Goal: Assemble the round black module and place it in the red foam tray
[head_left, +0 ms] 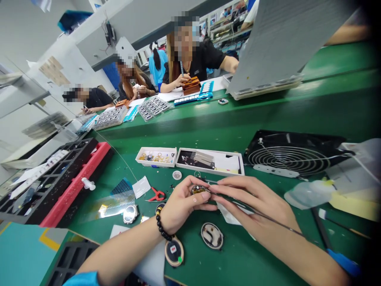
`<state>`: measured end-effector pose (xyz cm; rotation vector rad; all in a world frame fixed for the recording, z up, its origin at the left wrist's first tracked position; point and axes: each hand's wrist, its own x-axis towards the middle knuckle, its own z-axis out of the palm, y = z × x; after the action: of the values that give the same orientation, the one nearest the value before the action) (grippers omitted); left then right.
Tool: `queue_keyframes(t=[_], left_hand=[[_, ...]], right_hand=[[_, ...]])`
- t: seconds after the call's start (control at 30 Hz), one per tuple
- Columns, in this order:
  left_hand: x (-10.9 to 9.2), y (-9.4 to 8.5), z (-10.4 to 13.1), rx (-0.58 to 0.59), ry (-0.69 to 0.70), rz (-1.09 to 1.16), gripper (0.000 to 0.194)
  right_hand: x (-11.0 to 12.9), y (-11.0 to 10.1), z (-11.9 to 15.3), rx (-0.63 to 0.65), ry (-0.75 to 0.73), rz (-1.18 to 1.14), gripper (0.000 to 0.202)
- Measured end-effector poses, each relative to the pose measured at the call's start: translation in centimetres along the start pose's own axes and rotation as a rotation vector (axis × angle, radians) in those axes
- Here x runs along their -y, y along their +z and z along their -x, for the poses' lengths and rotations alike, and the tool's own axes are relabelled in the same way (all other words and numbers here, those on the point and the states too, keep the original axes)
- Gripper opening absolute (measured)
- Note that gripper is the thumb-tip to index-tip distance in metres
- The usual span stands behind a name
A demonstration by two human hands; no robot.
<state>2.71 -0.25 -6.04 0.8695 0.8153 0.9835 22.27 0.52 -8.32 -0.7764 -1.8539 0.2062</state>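
My left hand (186,202), with a beaded bracelet at the wrist, pinches a small round watch-like part (199,190) between thumb and fingers. My right hand (253,202) is closed around thin metal tweezers (268,217), whose tips meet the part; its fingertips nearly touch my left hand. Below the hands an oval part with a pale, dark-blotched face (212,236) lies on the green table. A round dark part with a tan rim (174,251) lies under my left wrist. Another round watch part (130,213) rests farther left.
Two white trays (210,173) (156,163) hold small parts. Red-handled pliers (156,194) lie left of my hands. A black fan (285,155) stands at right, near a plastic bottle (309,194). A black and red rack (77,186) is at left. Several people sit across the table.
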Motion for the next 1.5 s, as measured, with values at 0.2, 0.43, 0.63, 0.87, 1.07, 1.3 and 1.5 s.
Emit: queue_keyframes(t=[0.2, 0.43, 0.63, 0.87, 1.07, 1.3, 1.5], left_hand=[[-0.2, 0.1, 0.2, 0.027, -0.038, 0.085, 0.034], [-0.1, 0.1, 0.3, 0.041, -0.033, 0.11, 0.035], [0.0, 0.2, 0.3, 0.044, -0.023, 0.125, 0.035], [0.2, 0.2, 0.2, 0.071, -0.015, 0.119, 0.032], [0.3, 0.2, 0.2, 0.073, -0.019, 0.112, 0.033], [0.2, 0.2, 0.3, 0.069, -0.026, 0.102, 0.035], [0.2, 0.3, 0.3, 0.059, -0.026, 0.106, 0.036]], right_hand=[[0.0, -0.2, 0.3, -0.031, -0.105, 0.01, 0.031], [-0.2, -0.1, 0.6, -0.029, -0.137, -0.011, 0.033], [0.3, 0.1, 0.4, -0.043, -0.079, -0.075, 0.028], [0.1, 0.3, 0.7, -0.058, -0.025, -0.146, 0.027], [-0.1, 0.6, 0.8, -0.076, -0.005, -0.185, 0.025], [-0.1, 0.8, 0.8, -0.095, -0.035, -0.191, 0.024], [-0.1, 0.8, 0.7, -0.088, -0.06, -0.183, 0.025]])
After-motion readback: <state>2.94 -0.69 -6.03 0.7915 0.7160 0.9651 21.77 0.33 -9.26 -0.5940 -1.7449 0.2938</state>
